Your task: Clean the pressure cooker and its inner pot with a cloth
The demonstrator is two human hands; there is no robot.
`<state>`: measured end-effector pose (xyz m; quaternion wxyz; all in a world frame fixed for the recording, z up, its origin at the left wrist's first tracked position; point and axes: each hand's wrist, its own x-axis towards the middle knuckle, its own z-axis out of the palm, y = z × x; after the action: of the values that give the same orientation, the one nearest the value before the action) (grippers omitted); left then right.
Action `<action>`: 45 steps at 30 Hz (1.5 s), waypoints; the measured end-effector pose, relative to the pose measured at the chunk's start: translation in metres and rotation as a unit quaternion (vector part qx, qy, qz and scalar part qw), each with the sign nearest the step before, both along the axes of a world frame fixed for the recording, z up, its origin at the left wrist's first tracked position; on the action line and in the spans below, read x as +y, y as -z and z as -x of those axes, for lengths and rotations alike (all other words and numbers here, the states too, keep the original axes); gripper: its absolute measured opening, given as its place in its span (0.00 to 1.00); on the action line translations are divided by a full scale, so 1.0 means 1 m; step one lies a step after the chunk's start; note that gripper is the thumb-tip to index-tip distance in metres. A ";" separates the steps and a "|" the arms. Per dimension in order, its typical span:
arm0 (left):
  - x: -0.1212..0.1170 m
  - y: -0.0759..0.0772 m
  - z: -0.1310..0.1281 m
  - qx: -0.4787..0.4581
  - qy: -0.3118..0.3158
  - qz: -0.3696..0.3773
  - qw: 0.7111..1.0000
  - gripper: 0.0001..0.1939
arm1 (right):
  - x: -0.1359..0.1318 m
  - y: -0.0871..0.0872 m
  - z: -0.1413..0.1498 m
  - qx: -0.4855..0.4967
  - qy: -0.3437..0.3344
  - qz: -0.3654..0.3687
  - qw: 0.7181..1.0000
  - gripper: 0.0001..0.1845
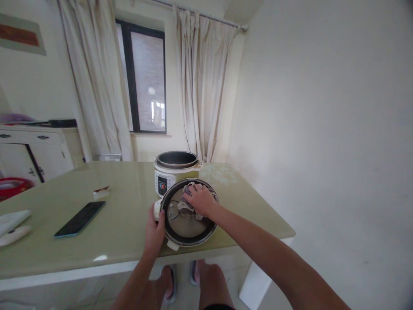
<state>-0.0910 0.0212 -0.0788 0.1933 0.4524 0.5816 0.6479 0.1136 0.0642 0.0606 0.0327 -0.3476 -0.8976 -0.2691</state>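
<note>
A round pressure cooker lid (185, 228) is tilted up at the table's near edge, its metal inner side and dark sealing ring facing me. My left hand (155, 230) grips the lid's left rim by a white handle part (157, 209). Against the upper part of the lid's inside, my right hand (200, 199) presses a crumpled greyish cloth (186, 207), with its fingers curled over it. Right behind the lid stands the white electric pressure cooker (160, 172), its top uncovered and a dark pot visible within.
The glossy green table (129, 232) carries a dark phone (80, 218), a small white box (101, 193) and white objects (14, 221) at the left. A wall (322, 129) rises on the right. Curtains (206, 82), a window and a white cabinet (48, 150) stand behind.
</note>
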 end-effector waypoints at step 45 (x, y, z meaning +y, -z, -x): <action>-0.004 -0.002 -0.003 0.028 -0.007 -0.023 0.999 0.31 | 0.013 0.007 -0.023 0.053 0.061 0.124 0.989 0.29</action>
<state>-0.0878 0.0171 -0.0771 0.1623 0.4706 0.5743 0.6499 0.1370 0.0775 0.0541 0.0201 -0.4167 -0.8982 -0.1381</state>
